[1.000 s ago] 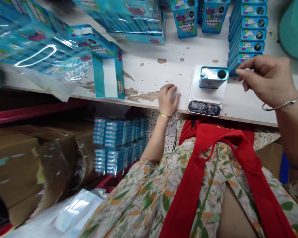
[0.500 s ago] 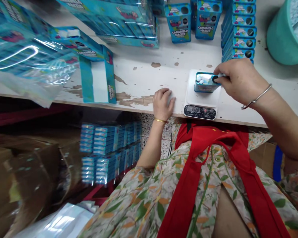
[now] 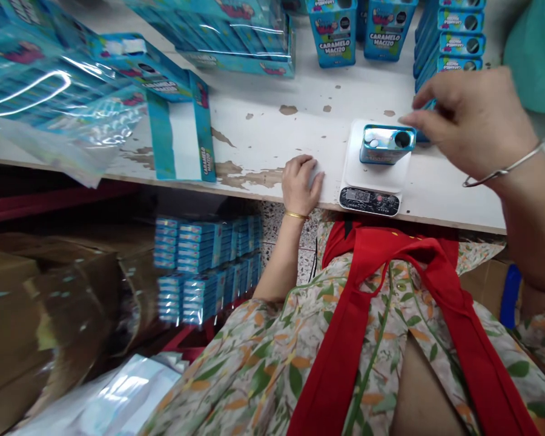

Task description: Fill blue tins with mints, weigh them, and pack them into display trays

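A small blue candy box (image 3: 385, 144) lies on its side on a white digital scale (image 3: 372, 178) near the table's front edge. My right hand (image 3: 475, 121) hovers just to the right of the box, fingers loosely apart and pointing left, holding nothing that I can see. My left hand (image 3: 302, 181) rests on the white table (image 3: 272, 130) beside the scale, fingers curled over something small and pale that I cannot make out.
A stack of blue boxes (image 3: 449, 42) and two upright boxes (image 3: 333, 33) stand behind the scale. Wrapped multipacks (image 3: 227, 30) and an open blue carton (image 3: 181, 121) lie at left. A teal bucket (image 3: 538, 57) stands at right. More box packs (image 3: 209, 266) and cardboard cartons sit below.
My right hand was at the box's open end half a second ago; it has now lifted off and drawn back to the right. The left hand has stayed put.
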`<state>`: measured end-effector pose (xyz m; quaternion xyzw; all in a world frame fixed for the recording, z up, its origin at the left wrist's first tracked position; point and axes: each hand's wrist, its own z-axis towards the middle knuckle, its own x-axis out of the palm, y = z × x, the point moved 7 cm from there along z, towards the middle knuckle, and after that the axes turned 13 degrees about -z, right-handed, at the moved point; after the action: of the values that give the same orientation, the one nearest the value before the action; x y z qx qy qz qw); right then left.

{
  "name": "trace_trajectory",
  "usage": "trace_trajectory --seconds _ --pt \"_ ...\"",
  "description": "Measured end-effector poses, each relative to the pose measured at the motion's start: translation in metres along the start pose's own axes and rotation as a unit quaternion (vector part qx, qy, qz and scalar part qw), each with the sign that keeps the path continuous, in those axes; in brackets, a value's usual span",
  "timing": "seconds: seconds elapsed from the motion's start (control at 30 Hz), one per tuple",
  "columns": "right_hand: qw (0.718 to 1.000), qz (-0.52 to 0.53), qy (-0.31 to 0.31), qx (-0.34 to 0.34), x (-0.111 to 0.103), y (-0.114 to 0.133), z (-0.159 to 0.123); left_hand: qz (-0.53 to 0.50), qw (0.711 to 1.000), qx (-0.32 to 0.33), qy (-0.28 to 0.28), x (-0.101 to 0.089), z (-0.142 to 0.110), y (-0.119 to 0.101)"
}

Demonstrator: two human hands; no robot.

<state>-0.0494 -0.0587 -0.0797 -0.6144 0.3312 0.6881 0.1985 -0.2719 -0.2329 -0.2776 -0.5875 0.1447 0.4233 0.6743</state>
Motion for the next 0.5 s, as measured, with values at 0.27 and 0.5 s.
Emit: trace_trajectory --seconds 0.27,0.5 --pt "0.928 0.295 -0.079 0.213 0.035 -0.078 -0.064 -0.001 1.0 0.015 -0.011 0.0 -0.001 0.003" --pt "0.787 0.498 -0.023 0.364 0.142 -0.118 -0.128 -0.024 0.999 0.031 -0.023 -0.006 0.003 -0.006"
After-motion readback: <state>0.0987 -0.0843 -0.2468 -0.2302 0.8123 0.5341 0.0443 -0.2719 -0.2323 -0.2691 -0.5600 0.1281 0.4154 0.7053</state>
